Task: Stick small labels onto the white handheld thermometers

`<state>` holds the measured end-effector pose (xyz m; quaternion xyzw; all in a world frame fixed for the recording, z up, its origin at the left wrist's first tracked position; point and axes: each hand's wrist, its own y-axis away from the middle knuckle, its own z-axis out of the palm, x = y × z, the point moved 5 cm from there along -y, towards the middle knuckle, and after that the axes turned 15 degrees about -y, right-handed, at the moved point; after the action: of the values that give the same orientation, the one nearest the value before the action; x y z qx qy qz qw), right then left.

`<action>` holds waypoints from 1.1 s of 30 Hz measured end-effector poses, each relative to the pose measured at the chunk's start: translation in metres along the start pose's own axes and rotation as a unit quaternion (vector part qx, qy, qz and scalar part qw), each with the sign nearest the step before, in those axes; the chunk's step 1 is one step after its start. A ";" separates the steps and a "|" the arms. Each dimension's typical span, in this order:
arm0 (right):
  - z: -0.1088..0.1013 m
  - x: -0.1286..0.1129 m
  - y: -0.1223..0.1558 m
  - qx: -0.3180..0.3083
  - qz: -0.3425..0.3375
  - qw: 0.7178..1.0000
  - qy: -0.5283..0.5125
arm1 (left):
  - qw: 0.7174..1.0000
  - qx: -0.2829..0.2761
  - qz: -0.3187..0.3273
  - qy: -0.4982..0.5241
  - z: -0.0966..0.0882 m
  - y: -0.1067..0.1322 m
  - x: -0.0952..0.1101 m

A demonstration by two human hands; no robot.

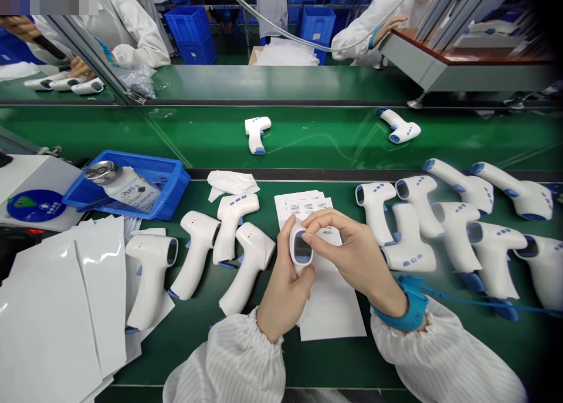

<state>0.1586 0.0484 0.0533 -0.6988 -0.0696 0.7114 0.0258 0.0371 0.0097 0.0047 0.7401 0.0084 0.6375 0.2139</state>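
Between my hands is a white infrared thermometer (302, 251), its dark screen turned up toward me. My left hand (281, 285) wraps round its body and handle from the left. On the other side, my right hand (347, 244) pinches at the screen's upper right edge with thumb and fingers; whether a thin film is between them cannot be made out. A blue band circles the right wrist. Printed sheets of paper (332, 306) lie beneath both hands. Left of them stand several more thermometers (248, 265), and another group (411, 239) lies to the right.
A blue tray (176, 195) holding a bottle stands at left, above stacked white sheets (57, 315). A crumpled white cloth (233, 182) lies nearby. Across the bench runs a green conveyor belt (316, 136) carrying two thermometers. Co-workers in white sleeves (136, 27) sit beyond it.
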 end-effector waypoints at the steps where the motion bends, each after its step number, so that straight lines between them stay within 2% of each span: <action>1: 0.000 0.000 0.000 -0.001 -0.001 1.000 0.001 | 1.000 -0.004 -0.001 -0.001 0.000 0.000 0.000; 10: -0.002 -0.002 0.000 -0.012 0.001 1.000 0.015 | 0.999 -0.001 -0.033 0.005 0.001 0.002 0.007; 13: -0.002 -0.003 0.000 -0.013 0.001 1.000 0.024 | 0.999 -0.020 -0.033 0.014 0.002 0.002 0.009; 20: -0.002 -0.003 -0.002 -0.016 -0.008 0.999 0.036 | 0.994 -0.035 -0.043 0.096 0.001 0.004 0.013; 26: -0.002 -0.003 -0.002 -0.015 -0.012 0.999 0.036 | 0.995 -0.047 -0.053 0.068 0.002 0.004 0.009; 33: -0.002 -0.005 0.000 -0.013 -0.014 0.999 0.043 | 0.996 -0.027 -0.057 0.067 0.002 0.005 0.010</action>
<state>0.1603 0.0481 0.0580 -0.7279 -0.0873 0.6794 0.0297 0.0391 0.0072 0.0156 0.6876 0.0479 0.6727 0.2690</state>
